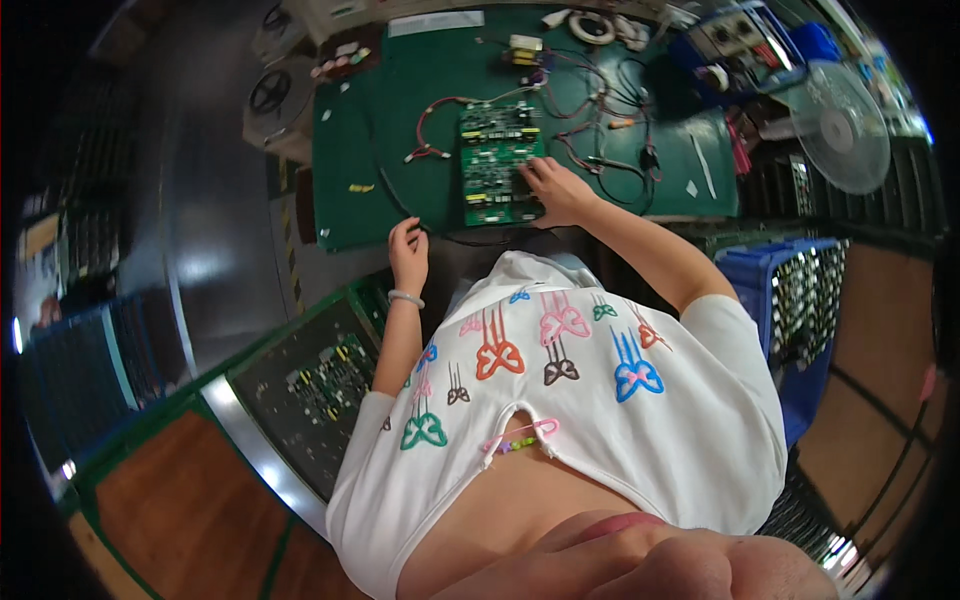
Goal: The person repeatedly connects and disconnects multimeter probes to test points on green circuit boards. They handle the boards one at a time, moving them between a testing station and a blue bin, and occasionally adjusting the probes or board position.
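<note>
A green circuit board panel [490, 165], crowded with small parts, lies on the green-topped table near its front edge. My right hand [558, 192] is at the panel's right edge, its fingers bent over that edge and the thumb side partly hidden. At the table's front edge, left of the panel, my left hand [409, 243] has its fingers curled round a black cable [385, 172]. This cable runs away over the table, and a dark stretch also passes toward the right below the panel. Red wires with white plugs [428, 150] lie beside the panel's upper left.
Tangled cables [600, 130] cover the table's right half. A blue crate with a boxed instrument [735, 45] and a clear fan [838, 125] stand at the far right. A blue bin of boards [790, 300] is by my right side; a dark tray [300, 395] with a board is at my left.
</note>
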A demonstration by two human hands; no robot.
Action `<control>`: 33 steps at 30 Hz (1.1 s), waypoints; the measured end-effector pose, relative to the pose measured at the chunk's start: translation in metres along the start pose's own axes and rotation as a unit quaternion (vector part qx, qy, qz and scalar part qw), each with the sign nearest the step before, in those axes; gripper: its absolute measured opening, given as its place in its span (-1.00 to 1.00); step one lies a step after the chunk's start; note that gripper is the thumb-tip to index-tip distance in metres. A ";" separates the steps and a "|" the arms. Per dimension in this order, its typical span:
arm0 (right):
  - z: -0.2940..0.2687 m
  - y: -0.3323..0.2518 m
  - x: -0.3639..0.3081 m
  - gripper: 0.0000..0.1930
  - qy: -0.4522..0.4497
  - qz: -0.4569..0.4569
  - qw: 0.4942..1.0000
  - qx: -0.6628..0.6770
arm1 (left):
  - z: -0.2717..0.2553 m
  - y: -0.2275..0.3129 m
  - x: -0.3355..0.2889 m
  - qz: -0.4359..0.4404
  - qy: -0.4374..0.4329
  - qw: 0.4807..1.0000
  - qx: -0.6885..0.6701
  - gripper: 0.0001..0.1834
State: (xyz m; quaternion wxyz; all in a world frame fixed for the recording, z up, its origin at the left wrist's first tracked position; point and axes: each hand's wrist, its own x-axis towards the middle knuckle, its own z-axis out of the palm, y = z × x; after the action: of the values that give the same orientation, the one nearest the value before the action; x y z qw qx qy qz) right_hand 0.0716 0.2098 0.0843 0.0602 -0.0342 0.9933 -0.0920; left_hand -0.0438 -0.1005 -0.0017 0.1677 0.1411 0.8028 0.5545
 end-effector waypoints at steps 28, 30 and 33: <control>-0.214 -0.036 -0.495 -0.17 0.622 0.387 0.614 0.295 | 0.210 0.139 0.077 0.106 -0.295 0.950 0.000 -0.69; -0.226 -0.047 -0.530 -0.15 0.609 0.523 0.566 0.189 | 0.246 0.137 0.075 0.102 -0.346 0.932 -0.024 -0.69; -0.213 -0.022 -0.602 -0.14 0.545 0.679 0.469 0.153 | 0.278 0.146 0.056 0.148 -0.378 0.913 -0.023 -0.73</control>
State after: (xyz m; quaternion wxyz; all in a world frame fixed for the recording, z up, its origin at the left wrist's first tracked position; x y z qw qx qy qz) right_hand 0.6425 0.2736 0.3644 -0.4451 0.7173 0.5074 -0.1728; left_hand 0.0296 0.2076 0.0378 0.3780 0.4537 0.6363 0.4964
